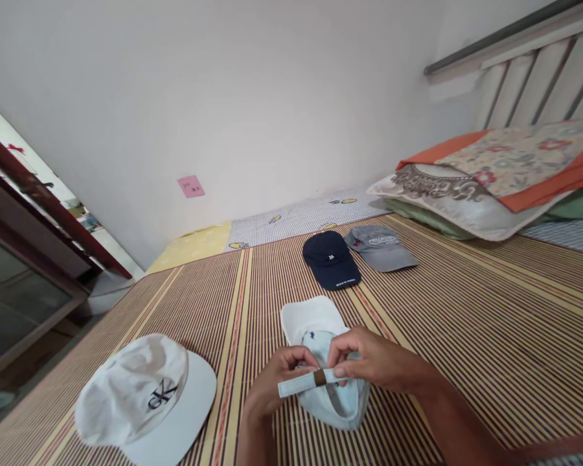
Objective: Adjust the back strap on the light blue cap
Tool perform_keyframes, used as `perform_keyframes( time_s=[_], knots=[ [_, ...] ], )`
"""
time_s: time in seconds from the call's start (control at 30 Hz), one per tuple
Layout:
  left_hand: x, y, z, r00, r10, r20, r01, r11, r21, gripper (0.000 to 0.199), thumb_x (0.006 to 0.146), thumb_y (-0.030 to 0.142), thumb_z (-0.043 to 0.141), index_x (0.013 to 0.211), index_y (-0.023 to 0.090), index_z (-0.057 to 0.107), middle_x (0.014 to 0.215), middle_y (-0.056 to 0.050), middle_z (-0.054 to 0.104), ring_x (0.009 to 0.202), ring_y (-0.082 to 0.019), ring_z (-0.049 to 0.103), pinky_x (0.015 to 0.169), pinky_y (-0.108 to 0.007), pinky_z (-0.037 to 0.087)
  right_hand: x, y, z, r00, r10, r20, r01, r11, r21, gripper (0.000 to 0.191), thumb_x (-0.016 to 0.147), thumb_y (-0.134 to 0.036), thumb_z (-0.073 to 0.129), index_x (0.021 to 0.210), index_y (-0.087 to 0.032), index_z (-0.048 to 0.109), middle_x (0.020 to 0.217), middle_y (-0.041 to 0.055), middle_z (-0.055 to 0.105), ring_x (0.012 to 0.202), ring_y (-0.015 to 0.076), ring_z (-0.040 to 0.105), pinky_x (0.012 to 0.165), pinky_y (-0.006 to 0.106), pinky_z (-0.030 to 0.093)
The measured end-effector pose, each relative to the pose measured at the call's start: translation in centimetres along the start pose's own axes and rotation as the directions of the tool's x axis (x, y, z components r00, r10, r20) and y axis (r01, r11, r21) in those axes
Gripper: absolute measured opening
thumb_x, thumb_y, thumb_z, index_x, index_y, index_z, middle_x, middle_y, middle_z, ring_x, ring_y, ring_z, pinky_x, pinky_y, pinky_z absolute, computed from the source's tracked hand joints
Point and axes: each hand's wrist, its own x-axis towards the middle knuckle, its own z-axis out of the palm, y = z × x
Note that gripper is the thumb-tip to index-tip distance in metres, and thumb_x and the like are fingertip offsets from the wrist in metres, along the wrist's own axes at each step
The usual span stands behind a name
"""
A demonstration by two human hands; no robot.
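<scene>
A pale blue cap (315, 336) with a white brim lies on the striped mat at the lower middle, its brim toward the wall. Its back strap (296, 384), with a brown buckle (319, 377), is stretched out between my hands. My left hand (284, 372) pinches the strap just left of the buckle. Right of the buckle, my right hand (366, 357) grips the strap between thumb and fingers. A white cap (140, 395) with black letters rests to the left.
Beyond the hands, a navy cap (330, 259) and a grey cap (381, 248) lie side by side on the mat (199, 310). Pillows (486, 168) are piled at the right. A pink note (191, 186) is on the wall, and a doorway stands at the left.
</scene>
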Motion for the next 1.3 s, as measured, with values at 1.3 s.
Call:
perform_keyframes(
  time_s=[1.3],
  knots=[
    [0.5, -1.1, -0.1, 0.999, 0.034, 0.012, -0.034, 0.999, -0.007, 0.044, 0.071, 0.055, 0.087, 0.073, 0.014, 0.072, 0.065, 0.002, 0.059, 0.059, -0.009, 0.045, 0.057, -0.023, 0.031, 0.3, 0.3, 0.4, 0.999, -0.030, -0.019, 0.030, 0.999, 0.017, 0.012, 0.076, -0.017, 0.069, 0.082, -0.017, 0.080, 0.072, 0.0016, 0.077, 0.070, 0.0167, 0.069, 0.067, 0.025, 0.048]
  ],
)
